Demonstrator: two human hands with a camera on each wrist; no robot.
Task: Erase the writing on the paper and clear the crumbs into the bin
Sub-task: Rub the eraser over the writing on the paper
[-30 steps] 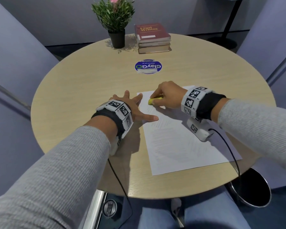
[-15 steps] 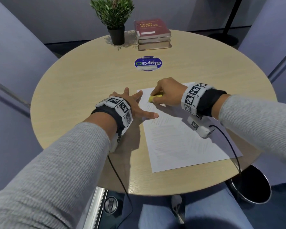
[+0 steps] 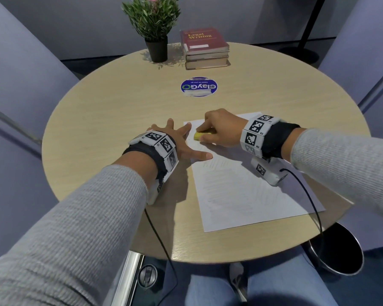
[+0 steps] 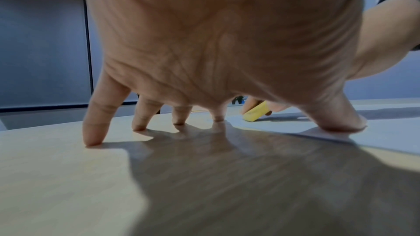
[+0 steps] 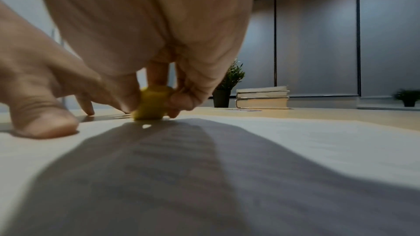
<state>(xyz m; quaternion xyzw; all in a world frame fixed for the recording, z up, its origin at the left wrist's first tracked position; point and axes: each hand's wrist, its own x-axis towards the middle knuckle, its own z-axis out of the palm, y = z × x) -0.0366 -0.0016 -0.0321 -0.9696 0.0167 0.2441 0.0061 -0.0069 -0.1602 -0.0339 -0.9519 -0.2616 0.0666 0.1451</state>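
Observation:
A white sheet of paper (image 3: 243, 191) with faint writing lies on the round wooden table (image 3: 111, 120). My right hand (image 3: 219, 129) pinches a yellow eraser (image 3: 200, 135) and presses it onto the sheet's far left corner; the eraser (image 5: 150, 103) shows between thumb and fingers in the right wrist view. My left hand (image 3: 181, 142) is spread flat, its thumb (image 4: 338, 119) pressing the paper's (image 4: 386, 135) left edge and the other fingers on the table (image 4: 68, 177). The eraser (image 4: 255, 113) lies just beyond it. A round metal bin (image 3: 338, 250) stands on the floor at the right, below the table edge.
At the table's far side stand a potted plant (image 3: 155, 29) and a stack of books (image 3: 205, 48). A round blue sticker (image 3: 199, 86) lies mid-table. Grey chairs flank the table. Cables hang from both wrists.
The right hand with the eraser has shifted slightly over the paper's top left corner, a small rubbing motion. The left hand has stayed in place on the paper's edge.

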